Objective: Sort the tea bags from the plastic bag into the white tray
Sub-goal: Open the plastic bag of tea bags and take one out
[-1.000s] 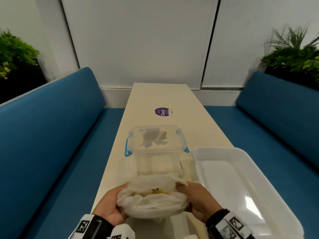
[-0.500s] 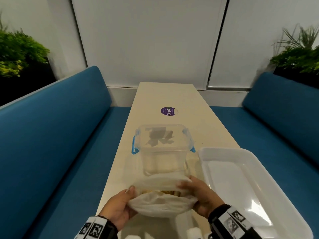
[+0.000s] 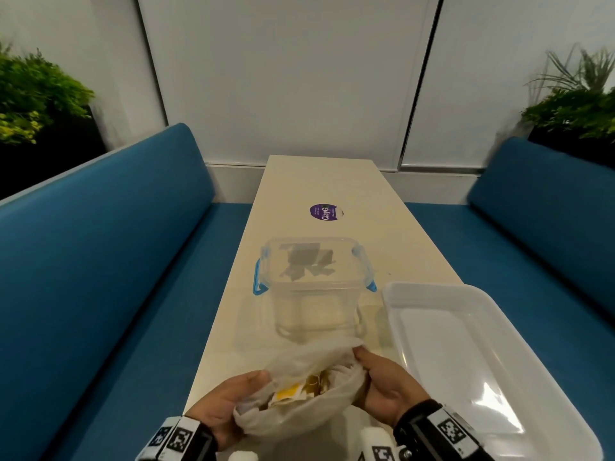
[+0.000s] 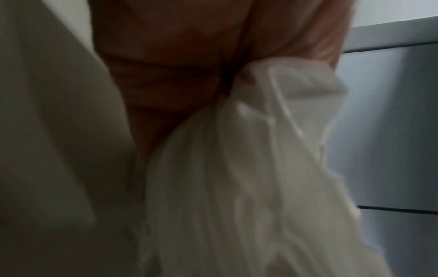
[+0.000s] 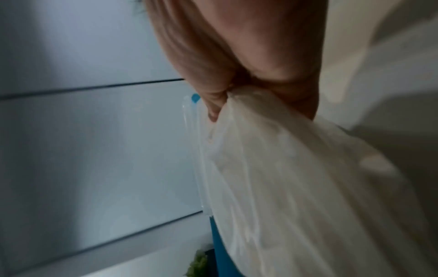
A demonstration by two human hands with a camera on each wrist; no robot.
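A thin white plastic bag (image 3: 299, 410) lies at the near end of the table, its mouth spread wide. Inside it show yellow and tan tea bags (image 3: 301, 390). My left hand (image 3: 229, 399) grips the bag's left rim and my right hand (image 3: 379, 380) grips its right rim. Both wrist views confirm fingers pinching the crumpled plastic bag (image 4: 249, 150) (image 5: 296, 178). The white tray (image 3: 416, 291) stands to the right of the bag, with nothing in it.
A clear lidded container (image 3: 312, 287) with blue clips stands just behind the bag. A purple sticker (image 3: 326, 211) lies farther up the narrow table (image 3: 319, 181). Blue benches (image 3: 100, 277) flank both sides, with plants in the back corners.
The two hands have pulled the bag's mouth wider apart, so the tea bags inside now show plainly. The head view has shifted a little to the left.
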